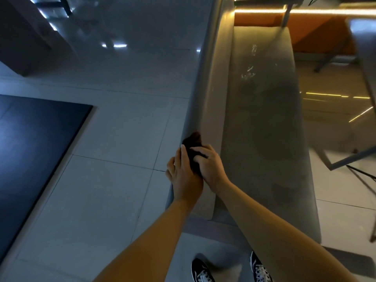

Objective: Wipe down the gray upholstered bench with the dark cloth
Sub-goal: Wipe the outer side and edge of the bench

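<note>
The gray upholstered bench (pixel 262 123) runs away from me, its backrest ridge along the left side and its seat to the right. The dark cloth (pixel 193 145) is bunched on the top of the backrest near the bench's near end. My left hand (pixel 184 174) grips the cloth from the left, fingers curled along it. My right hand (pixel 210 165) holds the cloth from the right, fingers wrapped over it. Pale smudges show further along the seat.
A glossy tiled floor (pixel 114 139) lies left of the bench, with a dark mat (pixel 34 143) at the left edge. A metal-legged table (pixel 364 82) stands right of the bench, an orange seat (pixel 311 31) behind it. My shoes (pixel 203 271) are at the bottom.
</note>
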Demonstrator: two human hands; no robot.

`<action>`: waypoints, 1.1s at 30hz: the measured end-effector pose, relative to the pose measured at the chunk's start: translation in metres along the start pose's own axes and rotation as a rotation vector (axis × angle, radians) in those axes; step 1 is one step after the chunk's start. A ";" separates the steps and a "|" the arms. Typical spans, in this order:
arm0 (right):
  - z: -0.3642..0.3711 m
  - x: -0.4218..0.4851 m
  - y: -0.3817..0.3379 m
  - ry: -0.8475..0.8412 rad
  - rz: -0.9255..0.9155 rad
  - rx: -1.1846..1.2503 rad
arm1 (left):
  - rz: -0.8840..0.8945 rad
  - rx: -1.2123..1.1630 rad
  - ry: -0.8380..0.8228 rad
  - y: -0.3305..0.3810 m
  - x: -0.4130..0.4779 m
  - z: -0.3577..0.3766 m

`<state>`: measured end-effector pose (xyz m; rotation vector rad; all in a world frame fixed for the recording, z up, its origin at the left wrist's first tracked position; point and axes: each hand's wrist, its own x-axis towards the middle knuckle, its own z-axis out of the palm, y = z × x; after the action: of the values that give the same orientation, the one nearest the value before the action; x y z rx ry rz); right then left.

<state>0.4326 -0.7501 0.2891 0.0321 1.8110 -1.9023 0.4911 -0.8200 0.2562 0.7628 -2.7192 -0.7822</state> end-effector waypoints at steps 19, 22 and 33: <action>-0.117 -0.055 -0.013 0.228 0.328 0.366 | -0.519 -0.812 -0.637 0.074 -0.023 0.036; -0.137 -0.051 -0.010 0.249 0.336 0.107 | -0.565 -0.795 -0.594 0.078 -0.028 0.047; -0.186 -0.053 0.004 0.365 0.238 -0.170 | -0.519 -0.722 -0.408 0.104 -0.036 0.082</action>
<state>0.4202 -0.5568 0.2834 0.5433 2.0912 -1.6476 0.4503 -0.6898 0.2416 1.2122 -2.2242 -2.0682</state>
